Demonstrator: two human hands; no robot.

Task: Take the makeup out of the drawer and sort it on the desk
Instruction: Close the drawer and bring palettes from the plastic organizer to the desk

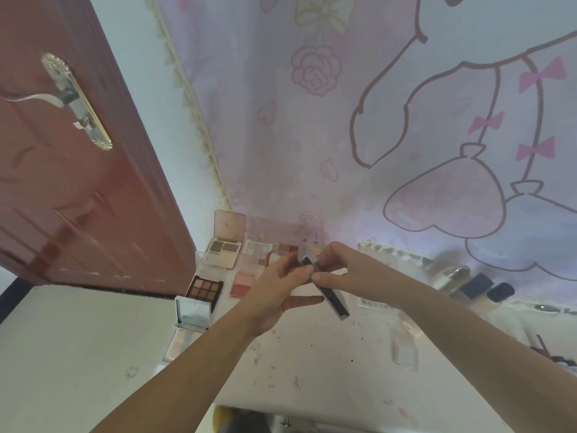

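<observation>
Both hands holding slim dark makeup stick [324, 287] above desk [312, 364] | left hand [281, 285] and right hand [340, 270] pinching its upper end, possibly uncapping | palettes [204, 289] lying grouped beyond, apparently sorted.

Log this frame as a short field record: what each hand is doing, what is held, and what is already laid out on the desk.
held item: slim dark makeup stick, tilted, above the desk
left hand: pinches the stick's upper part
right hand: pinches the same stick
desk left: open eyeshadow palettes, including a brown nine-pan palette and a mirrored compact
desk right: dark-capped bottles
drawer: not clearly visible
</observation>
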